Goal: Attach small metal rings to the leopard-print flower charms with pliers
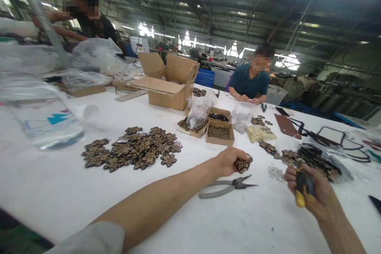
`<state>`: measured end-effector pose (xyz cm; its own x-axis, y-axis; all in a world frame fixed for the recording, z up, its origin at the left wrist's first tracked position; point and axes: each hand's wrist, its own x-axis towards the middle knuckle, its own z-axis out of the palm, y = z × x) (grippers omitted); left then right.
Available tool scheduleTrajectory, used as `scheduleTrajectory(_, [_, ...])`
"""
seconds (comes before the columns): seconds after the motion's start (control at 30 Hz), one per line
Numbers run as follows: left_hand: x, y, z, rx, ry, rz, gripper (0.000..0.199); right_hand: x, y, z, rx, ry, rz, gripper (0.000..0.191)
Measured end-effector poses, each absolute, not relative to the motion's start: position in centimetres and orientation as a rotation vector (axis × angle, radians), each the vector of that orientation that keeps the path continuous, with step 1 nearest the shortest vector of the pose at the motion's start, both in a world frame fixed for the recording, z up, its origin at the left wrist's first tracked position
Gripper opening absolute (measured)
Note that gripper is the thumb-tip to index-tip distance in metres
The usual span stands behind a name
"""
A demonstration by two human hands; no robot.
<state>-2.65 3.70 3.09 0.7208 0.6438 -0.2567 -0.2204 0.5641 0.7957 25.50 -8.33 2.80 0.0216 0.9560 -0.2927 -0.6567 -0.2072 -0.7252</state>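
Observation:
Near the middle of the white table, my left hand is closed on a small leopard-print patch with a dark edge. Grey-handled pliers lie just below that hand, their pointed jaws apart. On the right, my right hand grips yellow-and-black handled pliers above the table; the jaws are hard to make out. Beside it are small silvery pieces scattered on the surface. A heap of leopard-print patches spreads to the left of my left hand.
Small cardboard trays hold brass-coloured studs and black pieces. Behind them stands an open cardboard box. A large clear water bottle is at left. More patches and brown panels lie right. A co-worker leans at the far edge.

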Motion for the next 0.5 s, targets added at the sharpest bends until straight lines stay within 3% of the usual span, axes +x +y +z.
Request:
scheduleTrajectory(0.07, [-2.8,4.0,3.1,0.836,0.556,0.553,0.018,22.4,-8.1,3.5,-0.809,-0.408,1.693,0.025])
scheduleTrajectory(0.2, [-2.9,4.1,3.4,0.84,0.536,0.59,0.016,19.1,-8.8,4.4,-0.62,-0.442,1.624,0.038])
scheduleTrajectory(0.37, [-2.9,3.7,3.8,0.807,0.561,0.641,0.017,18.0,-9.4,4.2,-0.772,-0.443,1.799,0.033])
scheduleTrajectory(0.5, [-2.8,3.6,3.9,0.816,0.548,0.637,0.018,18.5,-9.5,4.5,-0.884,-0.6,1.433,0.042])
